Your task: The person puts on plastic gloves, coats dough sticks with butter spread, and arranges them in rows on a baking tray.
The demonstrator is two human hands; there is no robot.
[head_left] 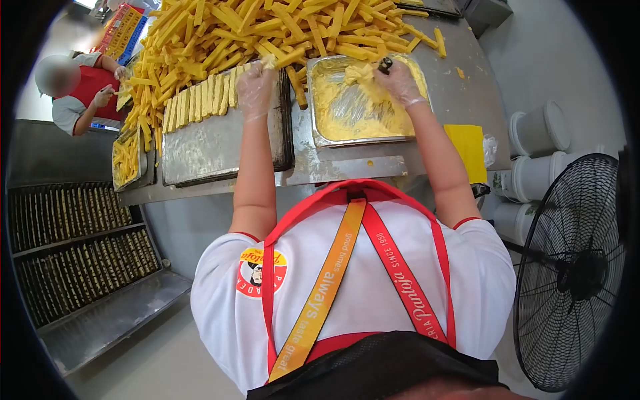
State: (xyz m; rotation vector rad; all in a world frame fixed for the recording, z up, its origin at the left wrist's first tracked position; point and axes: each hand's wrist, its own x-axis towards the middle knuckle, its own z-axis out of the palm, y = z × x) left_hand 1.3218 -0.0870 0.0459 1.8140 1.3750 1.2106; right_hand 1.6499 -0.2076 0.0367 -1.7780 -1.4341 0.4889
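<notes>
While the right hand [400, 81], in a clear glove, works over the far right part of the metal pan [363, 141], its fingers are curled together around a black handle [385, 65]. Creamy yellow spread [333, 121] covers much of the pan's floor, thick near the handle and thin across the middle, where bare metal shines through. Just left of the pan, the left hand [257, 90], also gloved, is above the right side of a flat tray [200, 150]. Its fingers are folded inward and drawn together, with a pale smeared piece at their tips; how they grip it cannot be told.

On the tray, left of the pan, pale coated sticks [200, 101] stand side by side in a row along the far half. Beyond the pan, plain yellow sticks [227, 30] are heaped across the metal table [463, 83], and the heap reaches down past the tray's left side. A smaller tray holding more sticks [125, 160] lies farther left of the pan.

Right of the pan, a yellow sheet [468, 152] hangs at the table's near edge, with pale buckets [543, 128] beyond it and a black fan [579, 275] nearer the wearer. Far left of the pan are a filled rack [87, 250] and a co-worker [85, 99] in a red apron.
</notes>
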